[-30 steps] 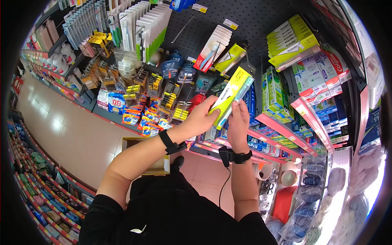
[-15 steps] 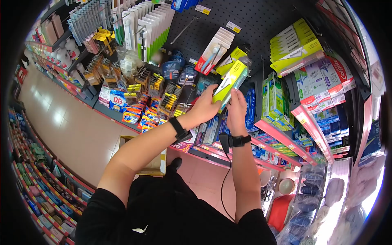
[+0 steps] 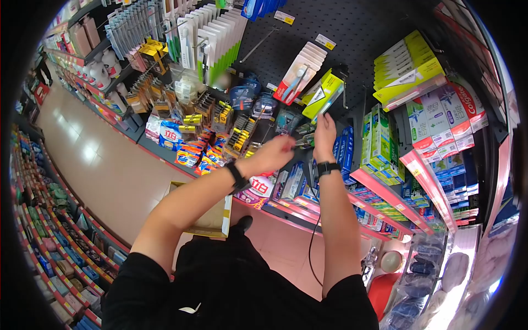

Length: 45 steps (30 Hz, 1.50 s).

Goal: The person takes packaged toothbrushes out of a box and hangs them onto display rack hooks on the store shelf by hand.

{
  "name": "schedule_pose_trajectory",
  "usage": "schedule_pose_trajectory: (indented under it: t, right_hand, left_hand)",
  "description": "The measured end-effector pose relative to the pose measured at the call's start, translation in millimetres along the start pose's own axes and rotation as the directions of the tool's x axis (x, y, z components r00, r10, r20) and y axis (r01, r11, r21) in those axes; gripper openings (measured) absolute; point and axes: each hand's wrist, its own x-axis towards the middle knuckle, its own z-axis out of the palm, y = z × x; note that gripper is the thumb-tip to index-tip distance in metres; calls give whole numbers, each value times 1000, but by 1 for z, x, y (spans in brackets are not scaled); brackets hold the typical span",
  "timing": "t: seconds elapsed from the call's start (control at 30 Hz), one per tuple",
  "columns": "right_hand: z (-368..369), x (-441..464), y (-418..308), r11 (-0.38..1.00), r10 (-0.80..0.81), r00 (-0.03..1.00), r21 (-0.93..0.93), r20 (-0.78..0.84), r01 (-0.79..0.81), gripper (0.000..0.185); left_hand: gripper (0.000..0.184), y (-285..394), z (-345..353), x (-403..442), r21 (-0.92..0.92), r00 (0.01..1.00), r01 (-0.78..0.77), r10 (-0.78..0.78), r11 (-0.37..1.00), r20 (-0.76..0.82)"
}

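Note:
My right hand [image 3: 324,137] has its fingertips at the lower end of a yellow-green toothbrush pack [image 3: 324,94], which hangs tilted among like packs on a pegboard hook. The fingers look closed on the pack's bottom edge. Lower and to the left, my left hand [image 3: 273,155] is apart from the pack, its fingers curled in and slightly blurred, with nothing visible in them. Beside the pack on the left hangs a row of red-and-white toothbrush packs [image 3: 298,74]. Dark blister packs [image 3: 265,104] hang close beyond my left hand.
More yellow-green packs [image 3: 410,71] hang at right, above toothpaste boxes [image 3: 379,146] on pink-edged shelves [image 3: 379,201]. Detergent bags [image 3: 190,154] stand along the lower shelf. A cardboard box [image 3: 212,220] sits on the floor by my foot. Stocked shelves [image 3: 52,231] line the aisle's left side.
The yellow-green pack held in both hands has moved up onto the hook with the others. My left hand has let go and drawn down and back; my right hand stays at its lower end.

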Motion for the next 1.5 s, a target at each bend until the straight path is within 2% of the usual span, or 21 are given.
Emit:
schedule_pose_trajectory:
  t: [0.03,0.1,0.13,0.2,0.23,0.27,0.3,0.33,0.37,0.43,0.47,0.5,0.6,0.67,0.77,0.83,0.9,1.17,1.33,1.47,1.5]
  right_hand:
    - [-3,-22,-7,1000,22,999,-13,34,-22,47]
    - [-14,-47,67,997,1,997,-80,80,6,35]
    - [-15,-87,42,985,169,968,-43,186,-164,29]
    - [-21,-148,78,982,187,945,-32,268,-185,22]
    - [-34,-173,141,953,205,943,-273,263,-131,21]
    - [-44,-209,153,902,240,925,-421,296,-99,22]
    - [-59,-243,201,886,374,875,-398,308,-238,23]
    - [-66,-279,214,874,-29,941,-449,338,188,24]
    - [-85,-313,235,836,144,912,-541,383,95,21]
    - [-122,-373,281,839,351,839,-537,415,-86,19]
    - [-128,-394,270,793,547,769,-501,332,-347,20]
    - [-134,-413,253,677,723,644,-446,251,-586,21]
    - [-151,-443,231,400,908,392,-577,147,-711,25]
    - [-169,-453,246,338,939,300,-627,169,-702,28]
    - [-156,-452,223,278,960,235,-633,154,-723,28]
    - [-134,-439,216,268,963,230,-611,142,-745,28]
    - [-120,-432,223,515,854,410,-637,321,-573,23]
    - [-64,-414,282,764,604,651,-566,459,-310,17]
    - [-72,-415,276,823,491,686,-544,537,-163,17]
    - [-106,-442,287,764,519,679,-638,519,-97,19]
    - [-115,-452,287,757,534,661,-647,527,-95,20]
  left_hand:
    - [27,9,-8,-30,-42,988,137,-134,990,73]
    - [24,-29,-27,-85,65,972,108,-119,992,205]
    - [24,-40,-41,-116,144,918,241,-273,960,289]
    - [26,-82,-65,-188,128,903,311,-335,942,267]
    - [29,-126,-74,-232,15,820,546,-538,838,194]
    - [28,-127,-87,-266,96,757,635,-642,767,123]
    - [27,-126,-99,-295,165,683,715,-729,679,39]
    - [27,-134,-106,-330,207,686,718,-727,665,-43]
    - [26,-143,-113,-365,243,678,730,-723,639,-133]
    - [25,-169,-126,-428,109,542,839,-802,533,-253]
    - [26,-173,-131,-453,24,506,851,-807,524,-305]
    - [27,-198,-137,-488,135,445,893,-806,428,-390]
    - [26,-252,-153,-571,162,337,941,-834,296,-436]
    - [26,-264,-163,-603,320,123,945,-982,70,-147]
    - [28,-271,-162,-633,320,106,946,-984,56,-143]
    - [26,-268,-163,-637,326,190,936,-970,133,-149]
    - [23,-246,-162,-623,-106,45,992,-980,66,-193]
    - [25,-210,-147,-608,-298,67,943,-962,148,-264]
    - [26,-200,-121,-628,-302,106,937,-966,176,-234]
    - [22,-201,-106,-660,41,374,927,-911,373,-175]
    - [22,-187,-103,-657,53,385,923,-907,382,-173]
